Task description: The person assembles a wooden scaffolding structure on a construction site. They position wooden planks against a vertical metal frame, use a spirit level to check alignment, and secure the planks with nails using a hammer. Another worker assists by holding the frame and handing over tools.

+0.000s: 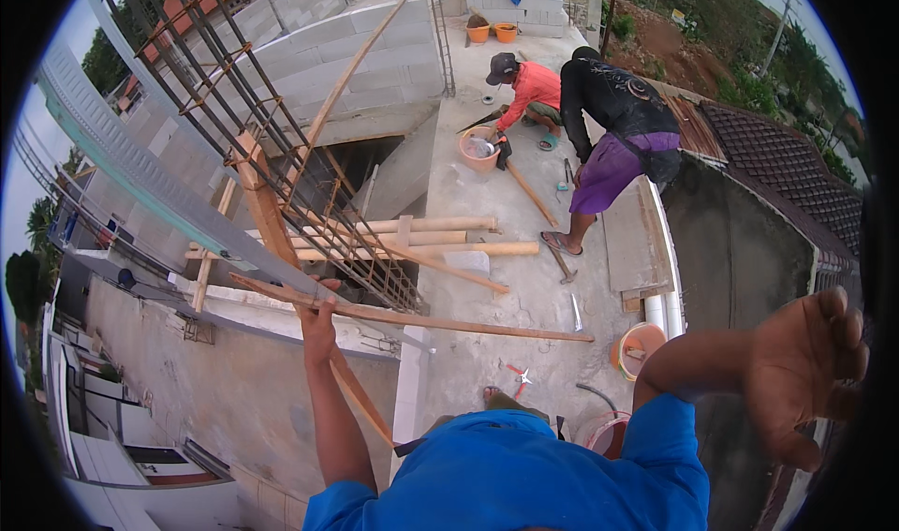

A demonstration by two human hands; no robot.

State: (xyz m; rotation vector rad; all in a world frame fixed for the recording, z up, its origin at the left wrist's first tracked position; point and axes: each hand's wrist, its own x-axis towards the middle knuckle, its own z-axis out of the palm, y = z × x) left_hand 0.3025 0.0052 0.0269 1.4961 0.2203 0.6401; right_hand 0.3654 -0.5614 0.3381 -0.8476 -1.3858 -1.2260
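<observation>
My left hand (319, 332) is wrapped round a long thin wooden strip (449, 323). That strip runs from the grey metal beam (178, 184) out over the concrete floor to the right. Part of the grip is hidden behind the wood. Close by, a wooden post (267, 199) stands against the beam, and a second piece of wood (361, 398) slants down beside my forearm. My right hand (805, 372) is raised at the far right, holding nothing, its fingers apart and partly bent. Tied steel bars (272, 110) rise beyond the left hand.
Two people work ahead: one in a red top (534, 91) crouches at an orange bucket (478, 151), another in black (623, 105) bends over. A hammer (566, 267), red-handled pliers (522, 376) and another bucket (639, 348) are on the floor. An opening (375, 161) and drops flank the slab.
</observation>
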